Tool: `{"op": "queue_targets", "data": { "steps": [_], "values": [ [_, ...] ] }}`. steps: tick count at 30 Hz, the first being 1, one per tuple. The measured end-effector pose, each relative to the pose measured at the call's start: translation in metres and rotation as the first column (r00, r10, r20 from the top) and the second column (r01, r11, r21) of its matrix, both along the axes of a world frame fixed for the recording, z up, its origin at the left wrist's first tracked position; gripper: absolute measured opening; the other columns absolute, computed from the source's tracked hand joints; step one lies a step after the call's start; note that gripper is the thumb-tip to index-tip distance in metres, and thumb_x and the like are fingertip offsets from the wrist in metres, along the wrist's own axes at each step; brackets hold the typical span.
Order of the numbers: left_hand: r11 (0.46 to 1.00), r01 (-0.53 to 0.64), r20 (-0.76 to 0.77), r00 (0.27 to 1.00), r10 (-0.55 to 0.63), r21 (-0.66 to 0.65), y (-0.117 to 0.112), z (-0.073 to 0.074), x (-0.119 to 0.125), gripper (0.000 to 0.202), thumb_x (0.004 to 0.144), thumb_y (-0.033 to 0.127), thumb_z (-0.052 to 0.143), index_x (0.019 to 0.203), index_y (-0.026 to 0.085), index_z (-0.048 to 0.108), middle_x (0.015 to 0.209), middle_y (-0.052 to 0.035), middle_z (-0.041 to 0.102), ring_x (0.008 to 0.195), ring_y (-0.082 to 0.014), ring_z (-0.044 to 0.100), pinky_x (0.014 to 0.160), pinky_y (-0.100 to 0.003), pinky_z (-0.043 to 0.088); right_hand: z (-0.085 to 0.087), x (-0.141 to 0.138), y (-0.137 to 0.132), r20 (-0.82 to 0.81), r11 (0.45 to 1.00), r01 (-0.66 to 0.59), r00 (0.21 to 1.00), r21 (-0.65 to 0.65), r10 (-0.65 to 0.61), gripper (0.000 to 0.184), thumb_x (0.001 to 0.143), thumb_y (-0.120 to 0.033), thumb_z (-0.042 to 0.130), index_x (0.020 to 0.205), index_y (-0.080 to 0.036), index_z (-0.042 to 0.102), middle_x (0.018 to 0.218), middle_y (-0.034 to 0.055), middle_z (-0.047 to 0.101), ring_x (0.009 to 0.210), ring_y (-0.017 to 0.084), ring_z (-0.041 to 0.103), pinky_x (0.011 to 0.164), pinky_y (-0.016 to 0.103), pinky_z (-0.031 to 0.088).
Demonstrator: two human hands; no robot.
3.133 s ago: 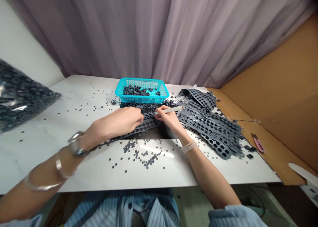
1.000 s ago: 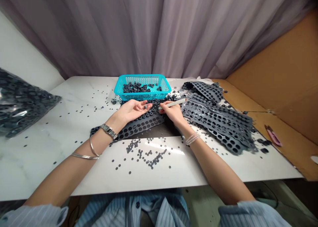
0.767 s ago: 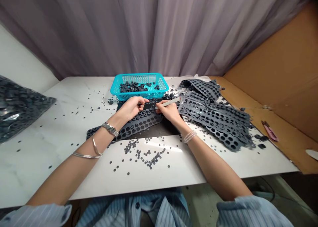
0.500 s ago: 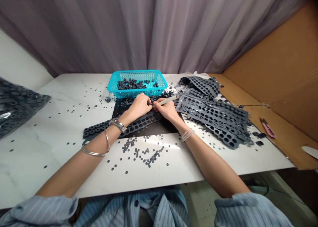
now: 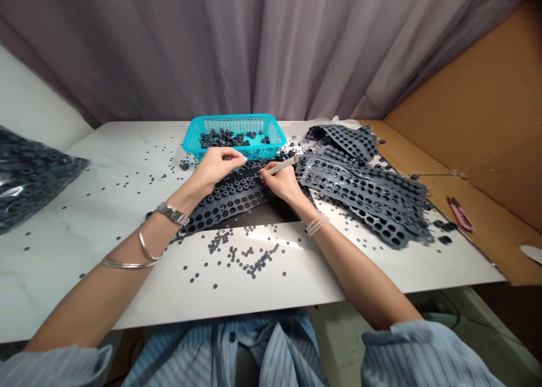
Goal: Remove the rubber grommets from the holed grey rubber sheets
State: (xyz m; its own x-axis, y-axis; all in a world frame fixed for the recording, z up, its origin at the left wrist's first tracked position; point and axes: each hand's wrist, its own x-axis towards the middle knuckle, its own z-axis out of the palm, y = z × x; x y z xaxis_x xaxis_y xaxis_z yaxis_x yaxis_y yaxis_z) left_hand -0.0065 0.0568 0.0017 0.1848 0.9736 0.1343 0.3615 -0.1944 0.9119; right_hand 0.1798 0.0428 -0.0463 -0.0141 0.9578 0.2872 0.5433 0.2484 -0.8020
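My right hand [image 5: 283, 182] grips a slim pale pen-like tool [image 5: 283, 165], its tip pointing down and left over a dark grey rubber sheet [image 5: 249, 200]. Rows of round parts sit along the far side of this sheet, and empty holes show along its near side. My left hand [image 5: 218, 166] is raised in front of the turquoise basket [image 5: 234, 117], thumb and fingers closed together. Whatever may be between those fingertips is too small to make out. Small dark ring-shaped parts [image 5: 224, 139] lie in the basket.
Punched grey sheets [image 5: 359, 189] are heaped on the right. Small dark discs [image 5: 258, 262] are scattered over the white table [image 5: 156, 296]. A clear bag of dark parts [image 5: 34, 175] stands at the left; pink-handled snips [image 5: 461, 214] lie on the cardboard at the right.
My left hand has moved left and up, away from my right hand, uncovering more of the rubber sheet. My right hand stays nearly in place with the tool. The view has shifted slightly.
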Motion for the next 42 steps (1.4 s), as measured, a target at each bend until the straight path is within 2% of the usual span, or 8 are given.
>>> {"op": "queue_targets", "data": {
  "steps": [2,4,8,17,26,34,38,42],
  "values": [
    [0.976,0.018,0.313,0.948,0.053,-0.219,-0.002,0.001,-0.011,0.009,0.075,0.022,0.073,0.076,0.015,0.067,0.075,-0.0039,0.063,0.063,-0.01,0.049,0.053,-0.023,0.035,-0.002,0.001,0.001,-0.048,0.999,0.029,0.998,-0.015,-0.03,0.018,0.081,-0.022,0.058,0.065,-0.018,0.065,0.062,0.0032,0.068,0.065,0.019,0.067,0.067,0.027,0.052],
    [0.908,0.135,0.501,0.861,0.091,-0.396,-0.004,-0.003,-0.017,0.006,0.077,0.016,0.07,0.075,0.014,0.065,0.079,-0.0067,0.064,0.063,-0.0089,0.05,0.051,-0.022,0.035,-0.004,0.002,0.003,-0.096,0.997,0.066,0.993,-0.029,-0.069,0.017,0.08,-0.023,0.059,0.065,-0.018,0.065,0.062,0.0031,0.069,0.065,0.019,0.068,0.067,0.028,0.054],
    [0.812,0.254,0.618,0.77,0.158,-0.525,-0.01,-0.013,-0.019,0.011,0.084,0.009,0.061,0.077,0.014,0.067,0.089,-0.0104,0.067,0.068,-0.0088,0.054,0.055,-0.02,0.044,-0.006,0.007,0.006,-0.199,0.993,0.116,0.972,-0.037,-0.121,0.019,0.081,-0.03,0.058,0.07,-0.018,0.067,0.061,0.0032,0.069,0.06,0.019,0.068,0.064,0.029,0.056],
    [0.844,0.212,0.628,0.758,0.176,-0.493,-0.018,-0.014,-0.014,0.017,0.092,0.013,0.057,0.083,0.015,0.071,0.1,-0.0119,0.069,0.086,-0.0122,0.064,0.079,-0.024,0.056,-0.008,0.008,0.003,-0.215,0.995,0.096,0.972,-0.023,-0.099,0.021,0.08,-0.035,0.059,0.072,-0.018,0.067,0.06,0.0036,0.069,0.059,0.02,0.068,0.062,0.03,0.056],
    [0.758,0.296,0.744,0.571,0.347,-0.581,-0.026,-0.005,-0.01,0.013,0.091,0.004,0.055,0.092,0.007,0.067,0.1,-0.0166,0.069,0.094,-0.0148,0.069,0.084,-0.017,0.059,0.002,0.002,-0.006,-0.272,0.996,0.031,0.961,-0.084,-0.053,0.019,0.08,-0.031,0.06,0.07,-0.016,0.065,0.059,0.0042,0.068,0.057,0.019,0.068,0.059,0.027,0.055],
    [0.72,0.385,0.803,0.427,0.416,-0.577,-0.024,-0.003,-0.011,0.063,0.072,-0.009,0.043,0.135,-0.001,0.044,0.123,-0.027,0.058,0.12,-0.0333,0.061,0.09,-0.031,0.061,0.008,-0.002,-0.01,-0.311,0.985,-0.004,0.949,-0.17,-0.05,0.011,0.081,-0.022,0.061,0.072,-0.016,0.064,0.059,0.0033,0.068,0.055,0.017,0.068,0.056,0.026,0.057],
    [0.735,0.369,0.806,0.424,0.412,-0.569,-0.024,-0.003,-0.01,0.061,0.071,-0.006,0.045,0.132,0.0,0.047,0.122,-0.0264,0.058,0.12,-0.0348,0.06,0.09,-0.034,0.06,0.007,-0.002,-0.01,-0.313,0.983,-0.007,0.948,-0.186,-0.052,0.011,0.081,-0.021,0.061,0.072,-0.016,0.064,0.059,0.0036,0.068,0.055,0.017,0.068,0.057,0.027,0.059],
    [0.79,0.296,0.789,0.509,0.345,-0.537,-0.024,-0.009,-0.009,0.033,0.079,-0.002,0.052,0.109,0.002,0.062,0.106,-0.0211,0.064,0.103,-0.027,0.066,0.084,-0.03,0.059,0.007,-0.002,-0.01,-0.304,0.982,-0.02,0.952,-0.187,-0.039,0.012,0.081,-0.022,0.062,0.071,-0.016,0.064,0.059,0.0038,0.068,0.056,0.017,0.069,0.058,0.028,0.06]
  ]
}}
